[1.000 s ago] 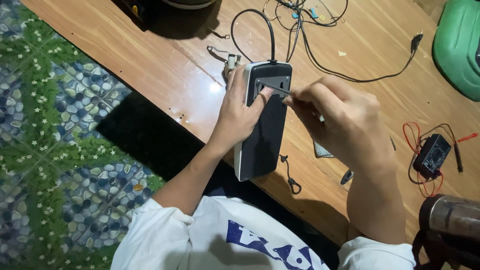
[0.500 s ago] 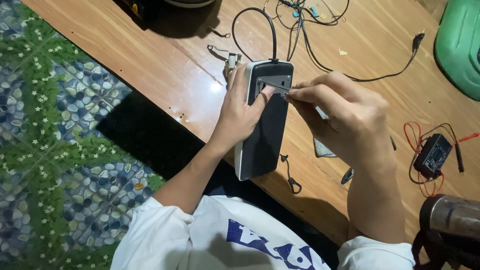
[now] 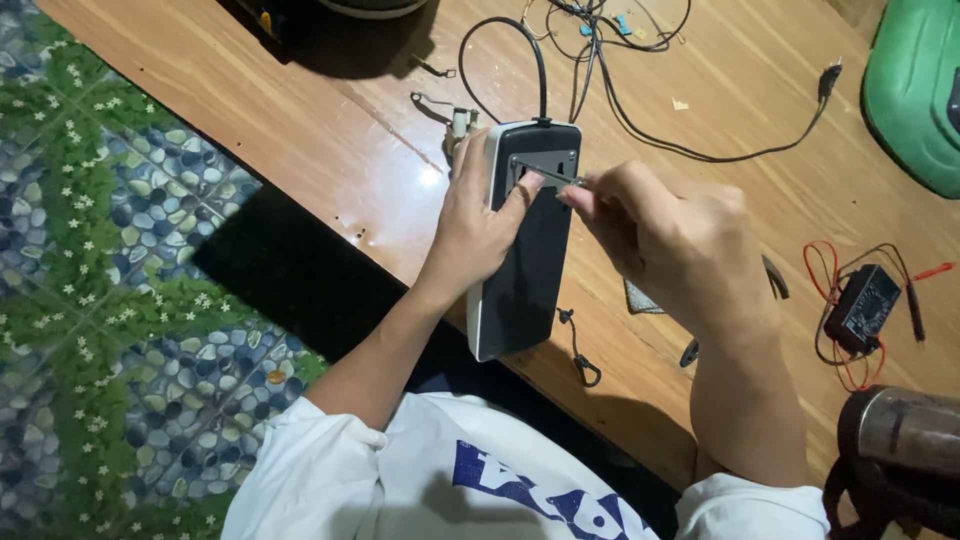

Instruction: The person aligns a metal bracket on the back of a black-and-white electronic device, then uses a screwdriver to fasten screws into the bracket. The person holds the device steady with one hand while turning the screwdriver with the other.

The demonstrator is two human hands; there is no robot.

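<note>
A flat grey and black device point(image 3: 524, 270) with a white edge lies on the wooden table point(image 3: 330, 150), its near end jutting past the table edge. My left hand point(image 3: 478, 222) grips its left side, thumb resting on the top face. My right hand point(image 3: 672, 240) pinches a thin metal tool point(image 3: 548, 176) whose tip touches the small recessed panel near the device's far end. A black cable point(image 3: 510, 45) leaves the device's far end.
Tangled wires point(image 3: 610, 30) lie at the far middle. A small black meter with red and black leads point(image 3: 862, 308) sits at the right, a green object point(image 3: 915, 90) at the far right, a dark metal cylinder point(image 3: 900, 430) near right. Pebble-patterned floor lies left.
My right hand has slid slightly left and the tool tip has shifted on the recessed panel. The device and my left hand have stayed put.
</note>
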